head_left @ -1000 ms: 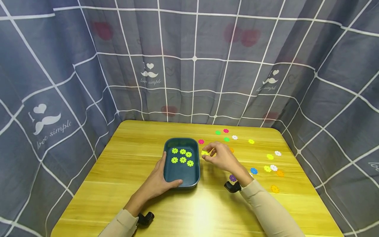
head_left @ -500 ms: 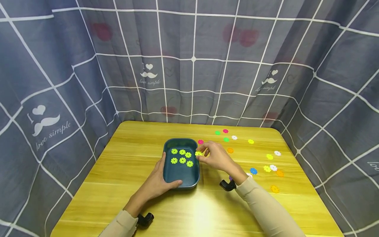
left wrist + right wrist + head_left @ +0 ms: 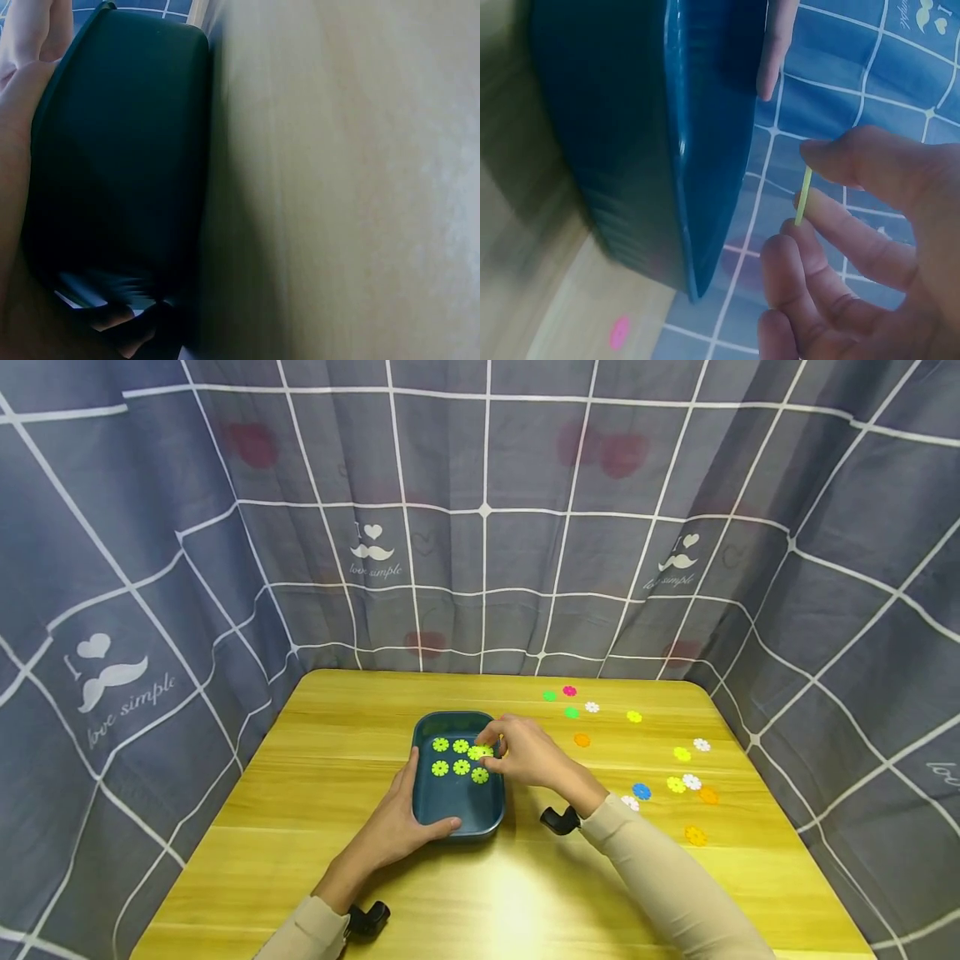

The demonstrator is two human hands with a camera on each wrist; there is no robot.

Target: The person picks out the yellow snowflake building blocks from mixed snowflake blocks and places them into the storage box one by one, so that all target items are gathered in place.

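A dark blue-green tray point(image 3: 457, 810) stands on the wooden table, with several yellow-green flower-shaped discs point(image 3: 461, 767) lying flat in rows on its floor. My left hand point(image 3: 397, 810) grips its near left corner, the fingers along the left wall and the thumb at the near rim. Over the tray's right side, my right hand point(image 3: 528, 753) pinches another yellow-green disc point(image 3: 804, 196) between thumb and fingertips. The right wrist view shows that disc edge-on, above the level of the rim. In the head view it overlaps one of the discs lying in the tray.
To the right on the wooden table point(image 3: 337, 718) lie scattered flower-shaped discs: a blue disc point(image 3: 641, 791), an orange disc point(image 3: 696, 836), a green disc point(image 3: 572, 712), and white, yellow and pink ones. A grey checked curtain point(image 3: 450, 543) surrounds the table's back and sides.
My right hand has moved left with the pinched disc, from beside the tray across its right rim to over the inside. My left hand has stayed on the tray.
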